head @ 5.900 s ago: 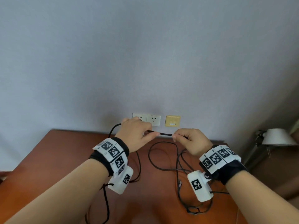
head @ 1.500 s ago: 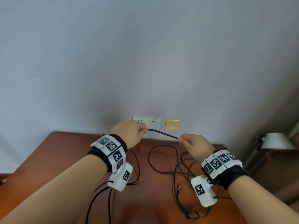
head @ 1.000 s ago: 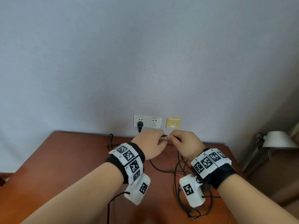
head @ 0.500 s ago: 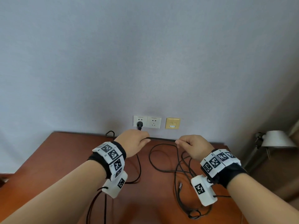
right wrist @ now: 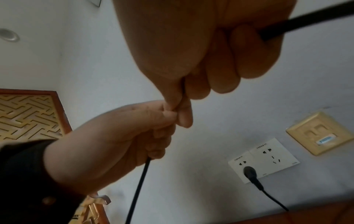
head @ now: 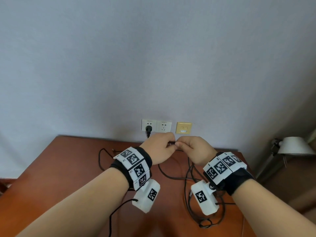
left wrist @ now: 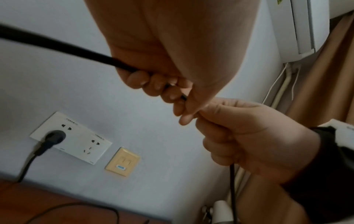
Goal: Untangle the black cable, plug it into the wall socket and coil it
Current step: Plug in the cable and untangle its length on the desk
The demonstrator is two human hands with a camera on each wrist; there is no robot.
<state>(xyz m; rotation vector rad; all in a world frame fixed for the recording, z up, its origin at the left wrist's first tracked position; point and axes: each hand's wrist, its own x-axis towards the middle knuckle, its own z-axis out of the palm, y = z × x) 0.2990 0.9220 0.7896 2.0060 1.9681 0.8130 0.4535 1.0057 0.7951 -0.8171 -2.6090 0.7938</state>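
The black cable [head: 168, 176] lies in loose loops on the wooden table [head: 68, 159]. Its plug [head: 148, 129] sits in the left outlet of the white wall socket [head: 163, 126]. Above the table's far edge, my left hand [head: 159, 147] and right hand [head: 191, 148] meet knuckle to knuckle, each curled round the cable. In the left wrist view the cable [left wrist: 57, 44] runs into my left hand [left wrist: 162, 84] and hangs down from my right hand [left wrist: 239, 136]. The right wrist view shows the cable [right wrist: 306, 19] entering my right hand [right wrist: 201, 68], with the plug [right wrist: 250, 174] seated.
A yellow outlet plate [head: 183, 127] sits right of the socket. A metal desk lamp [head: 292, 146] stands off the table's right side. More cable loops pile under my right wrist [head: 203, 223]. An air conditioner [left wrist: 298, 30] and curtain are high on the right.
Half a second ago my hands were apart with a straight stretch of cable between them; now they have come together in front of the socket. The plug stays in the socket.
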